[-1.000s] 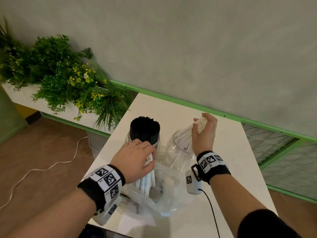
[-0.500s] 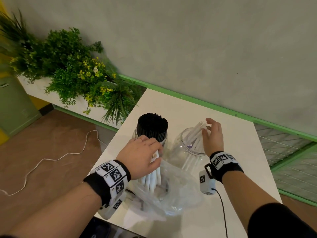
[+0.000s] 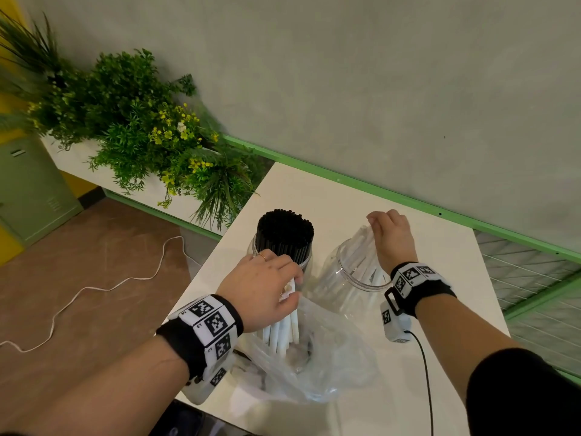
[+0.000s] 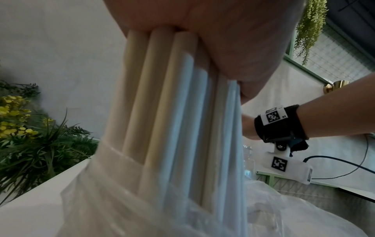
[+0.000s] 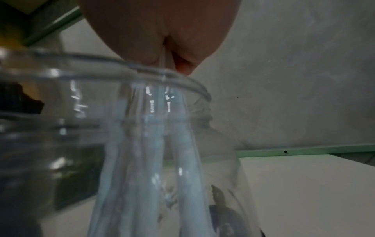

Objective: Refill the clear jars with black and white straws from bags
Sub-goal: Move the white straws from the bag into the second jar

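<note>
Two clear jars stand on the white table point(image 3: 327, 193). The left jar point(image 3: 306, 269) is packed with black straws point(image 3: 284, 234). The right jar point(image 3: 341, 269) point(image 5: 61, 128) holds a few white straws point(image 3: 361, 247) point(image 5: 152, 160) leaning on its far rim. My right hand point(image 3: 390, 231) point(image 5: 162, 32) is over that rim and holds their tops. My left hand point(image 3: 294, 287) point(image 4: 223, 40) grips the top of a bundle of white straws point(image 3: 281, 328) point(image 4: 172, 128) standing upright in a crumpled clear plastic bag point(image 3: 327, 366) point(image 4: 284, 216) near the table's front edge.
Green plants point(image 3: 151, 130) fill a planter left of the table. A green rail point(image 3: 393, 199) runs along the grey wall behind it. A white cable point(image 3: 103, 287) lies on the brown floor. A black cable point(image 3: 424, 372) trails from my right wrist camera.
My right hand came down from above the jar, and the white straws it carried now stand inside the jar. My left hand kept its grip on the bundle in the bag.
</note>
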Motion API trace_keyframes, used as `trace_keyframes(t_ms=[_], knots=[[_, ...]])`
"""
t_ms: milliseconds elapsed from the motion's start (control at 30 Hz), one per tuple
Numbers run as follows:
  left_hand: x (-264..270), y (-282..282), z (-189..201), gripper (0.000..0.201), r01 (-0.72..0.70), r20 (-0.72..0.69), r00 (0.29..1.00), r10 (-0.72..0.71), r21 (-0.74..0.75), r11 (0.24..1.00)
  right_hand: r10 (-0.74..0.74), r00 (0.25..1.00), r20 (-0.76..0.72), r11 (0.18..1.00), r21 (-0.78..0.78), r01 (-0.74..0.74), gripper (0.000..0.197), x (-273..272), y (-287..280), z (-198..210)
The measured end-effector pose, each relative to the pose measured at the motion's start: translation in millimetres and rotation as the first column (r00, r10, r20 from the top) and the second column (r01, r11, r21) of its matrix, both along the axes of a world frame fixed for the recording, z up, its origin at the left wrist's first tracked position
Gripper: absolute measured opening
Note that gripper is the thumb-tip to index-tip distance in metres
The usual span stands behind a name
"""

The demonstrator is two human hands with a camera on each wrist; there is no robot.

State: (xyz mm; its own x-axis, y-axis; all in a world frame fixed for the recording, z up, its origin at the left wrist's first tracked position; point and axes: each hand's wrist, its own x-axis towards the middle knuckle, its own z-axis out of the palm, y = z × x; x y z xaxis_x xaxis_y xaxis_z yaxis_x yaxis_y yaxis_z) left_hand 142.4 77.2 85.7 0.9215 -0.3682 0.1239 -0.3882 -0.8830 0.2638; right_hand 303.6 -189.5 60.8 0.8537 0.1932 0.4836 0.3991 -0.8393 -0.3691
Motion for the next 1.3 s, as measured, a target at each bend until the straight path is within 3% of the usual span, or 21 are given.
trace_keyframes(t_ms=[200,300,400,500,600,733,900,1067,1233,1300], knots=[[0,0,1,0.024,0.000,-0.012,1.000,0.000,0.000,1.000,-0.028,0.970,-0.240,0.995,-0.096,0.005,0.074,-4,-7,-3],[-1,0,3,0.025,0.001,-0.004,1.000,-0.001,-0.003,1.000,0.023,0.966,-0.257,1.000,0.002,-0.023,0.065,-12,-7,-5],[-2,0,2,0.027,0.002,-0.009,1.000,-0.002,0.002,1.000,0.056,0.967,-0.247,0.996,-0.053,-0.071,0.063,-12,-5,-11],[-1,-1,1,0.031,0.003,0.007,1.000,-0.003,-0.002,1.000,0.036,0.981,-0.192,0.990,-0.131,-0.062,0.039,-7,1,-17],[-2,-1,1,0.033,0.005,0.001,1.000,-0.005,0.000,1.000,0.015,0.997,-0.077,1.000,-0.026,-0.018,0.021,-6,4,-16],[-3,-1,1,0.031,0.005,0.012,1.000,-0.005,-0.009,1.000,-0.037,0.999,-0.025,0.999,0.038,0.038,0.022,-5,3,-1],[-3,-1,2,0.029,0.010,0.016,1.000,-0.010,-0.006,1.000,-0.113,0.983,-0.146,0.987,-0.134,0.093,0.027,-1,-2,-8],[-4,-2,2,0.032,-0.002,0.009,1.000,0.002,-0.005,1.000,-0.069,0.991,-0.117,0.993,0.087,0.080,0.020,-6,-1,-13],[-4,0,5,0.040,0.013,-0.023,1.000,-0.012,0.035,0.999,-0.112,0.986,-0.123,0.990,0.073,0.121,0.026,-5,-4,-12],[-7,3,8,0.048,0.016,0.025,1.000,-0.018,0.087,0.996,-0.118,0.988,-0.094,0.989,0.074,0.125,0.026,-5,-5,-8]])
